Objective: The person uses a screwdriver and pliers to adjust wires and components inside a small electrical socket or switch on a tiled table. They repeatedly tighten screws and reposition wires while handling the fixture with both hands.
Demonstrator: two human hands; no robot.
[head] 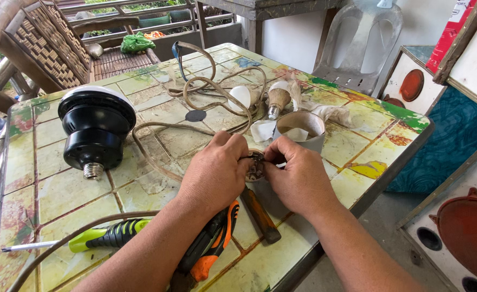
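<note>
The left hand [214,176] and the right hand [298,176] meet in the middle of the table [49,184]. Between them is a small round socket [256,166], dirty and brown. The fingers of both hands are bent in close and pinch it from each side. Most of the socket is hidden by the fingers, so only a little of its top shows. I cannot tell what is inside it.

A long tan cord [206,92] loops over the table and runs in under the left hand. Where it ends is hidden.

Under the hands lies a tool with a brown handle [260,215]. Its tip is covered by the hands. Under the left arm are orange and black pliers [211,249], partly hidden by the arm. A green and black screwdriver [103,237] lies near the front edge.

On the left stands a big black lamp [95,130] with a white top and a metal screw base. Behind the hands is a roll of tape [302,128], just beside the right fingers. Two bulbs [276,100] lie past it, with some white cloth [330,112]. The cloth is crumpled and hard to make out.

A wicker chair [44,38] is cut off at the top left corner.
</note>
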